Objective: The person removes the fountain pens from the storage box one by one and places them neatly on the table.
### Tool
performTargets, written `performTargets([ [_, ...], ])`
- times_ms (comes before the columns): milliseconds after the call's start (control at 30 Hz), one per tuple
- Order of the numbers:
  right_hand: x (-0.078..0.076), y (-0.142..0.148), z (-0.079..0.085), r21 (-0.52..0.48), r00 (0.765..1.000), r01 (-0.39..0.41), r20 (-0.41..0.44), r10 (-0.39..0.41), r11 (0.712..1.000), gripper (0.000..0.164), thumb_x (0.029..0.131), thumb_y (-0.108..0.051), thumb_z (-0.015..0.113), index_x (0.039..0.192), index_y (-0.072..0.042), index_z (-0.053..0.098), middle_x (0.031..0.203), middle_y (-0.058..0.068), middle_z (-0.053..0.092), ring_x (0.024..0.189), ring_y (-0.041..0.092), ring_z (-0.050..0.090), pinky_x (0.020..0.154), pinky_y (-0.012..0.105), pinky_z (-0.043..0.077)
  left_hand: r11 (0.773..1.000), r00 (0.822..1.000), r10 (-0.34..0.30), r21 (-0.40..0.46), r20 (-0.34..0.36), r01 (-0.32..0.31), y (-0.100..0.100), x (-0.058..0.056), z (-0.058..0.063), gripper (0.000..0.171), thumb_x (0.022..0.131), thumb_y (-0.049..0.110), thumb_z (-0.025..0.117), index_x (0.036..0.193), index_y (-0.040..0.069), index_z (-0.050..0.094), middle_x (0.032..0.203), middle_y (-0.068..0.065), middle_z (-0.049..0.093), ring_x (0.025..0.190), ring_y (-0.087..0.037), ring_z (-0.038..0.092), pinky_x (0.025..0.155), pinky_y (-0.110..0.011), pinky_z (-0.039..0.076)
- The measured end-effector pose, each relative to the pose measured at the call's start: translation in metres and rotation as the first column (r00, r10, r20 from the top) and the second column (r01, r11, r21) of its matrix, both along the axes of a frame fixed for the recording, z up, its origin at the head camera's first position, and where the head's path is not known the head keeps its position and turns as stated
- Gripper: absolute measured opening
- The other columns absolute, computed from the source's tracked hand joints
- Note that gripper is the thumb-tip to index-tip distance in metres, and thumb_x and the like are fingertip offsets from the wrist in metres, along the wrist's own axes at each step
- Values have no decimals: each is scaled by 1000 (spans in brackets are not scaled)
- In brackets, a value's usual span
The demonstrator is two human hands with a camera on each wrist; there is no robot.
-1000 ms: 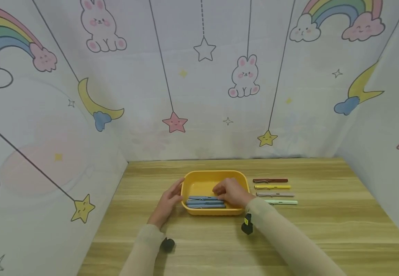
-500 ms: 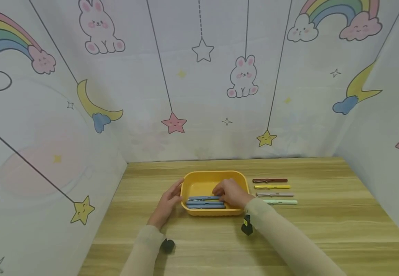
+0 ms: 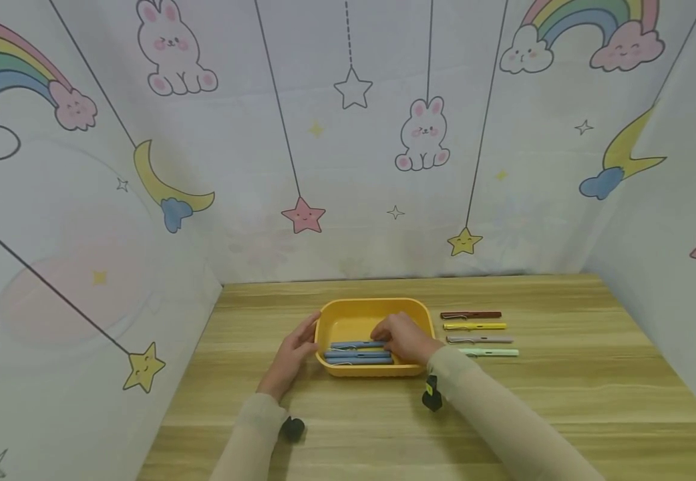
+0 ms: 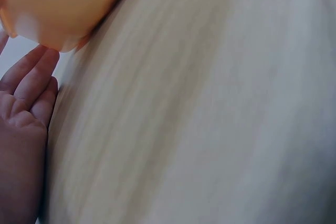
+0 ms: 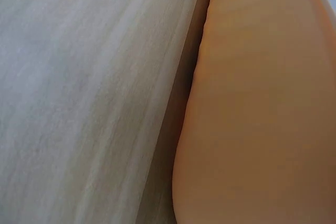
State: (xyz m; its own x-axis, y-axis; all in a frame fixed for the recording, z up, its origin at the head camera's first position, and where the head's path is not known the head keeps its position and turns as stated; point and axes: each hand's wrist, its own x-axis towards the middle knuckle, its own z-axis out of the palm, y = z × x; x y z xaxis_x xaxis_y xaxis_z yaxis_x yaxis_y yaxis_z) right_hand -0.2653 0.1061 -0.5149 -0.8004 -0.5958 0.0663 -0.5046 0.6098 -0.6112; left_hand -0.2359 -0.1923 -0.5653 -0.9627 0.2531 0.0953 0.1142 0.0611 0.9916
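A yellow tray (image 3: 378,369) with rounded corners stands on the wooden table. Inside it, several blue pens lie side by side along the front left. My right hand (image 3: 407,337) reaches in over the tray's right part, its fingers curled at the right end of the rearmost blue pen (image 3: 357,345); the fingertips are partly hidden. At the tray's left end, my left hand (image 3: 288,354) rests against the outside wall with fingers fairly straight. The left wrist view has these fingers (image 4: 37,77) touching the tray's wall (image 4: 63,9). Only the tray's outer side (image 5: 257,108) fills the right wrist view.
Right of the tray lie a dark red pen (image 3: 471,314), a yellow pen (image 3: 475,326), a grey pen (image 3: 480,339) and a pale green pen (image 3: 495,352), roughly parallel. A patterned curtain (image 3: 378,254) stands behind the table (image 3: 384,427) and along its sides.
The rearmost blue pen has shifted very slightly inside the tray beneath my right fingers. Both hands and the tray have stayed nearly in place.
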Motion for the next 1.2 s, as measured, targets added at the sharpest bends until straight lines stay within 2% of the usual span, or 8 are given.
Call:
performTargets([
  [200,0,2,2,-18,1000,8,-1,-8,1000,32,87,12,75,117,1,78,112,12,79,104,27,77,90,40,62,1000,1000,-6,-3,-3,6,0,0,0,67,100,-1,55,163,11,39,165,-17,41,153,-33,38,122,-45,32],
  [533,0,2,5,-20,998,61,-4,-61,998,29,91,10,70,118,2,77,111,13,79,103,28,75,90,45,61,1000,1000,-3,9,3,3,0,0,-1,67,99,-2,54,163,12,40,165,-18,41,153,-35,38,123,-53,28],
  [767,-1,2,6,-21,994,101,-24,-102,995,28,91,7,70,118,0,78,109,10,79,102,26,74,91,44,60,1000,1000,-7,7,-2,7,0,-1,0,67,99,-2,54,163,12,40,165,-17,41,154,-34,37,123,-50,29],
  [1033,3,8,10,-131,988,143,68,-135,981,27,95,2,68,121,-1,77,114,7,78,100,19,73,89,41,61,1000,1000,-18,12,-11,18,-2,-2,-1,67,99,-2,54,163,11,39,165,-18,40,153,-34,38,122,-46,31],
  [1200,7,12,14,-215,986,163,66,-152,963,24,95,0,72,118,-1,79,115,8,78,101,22,73,89,41,61,1000,1000,-21,7,-7,21,-2,-1,-2,67,99,-2,55,163,11,39,165,-18,40,153,-33,37,121,-40,34],
])
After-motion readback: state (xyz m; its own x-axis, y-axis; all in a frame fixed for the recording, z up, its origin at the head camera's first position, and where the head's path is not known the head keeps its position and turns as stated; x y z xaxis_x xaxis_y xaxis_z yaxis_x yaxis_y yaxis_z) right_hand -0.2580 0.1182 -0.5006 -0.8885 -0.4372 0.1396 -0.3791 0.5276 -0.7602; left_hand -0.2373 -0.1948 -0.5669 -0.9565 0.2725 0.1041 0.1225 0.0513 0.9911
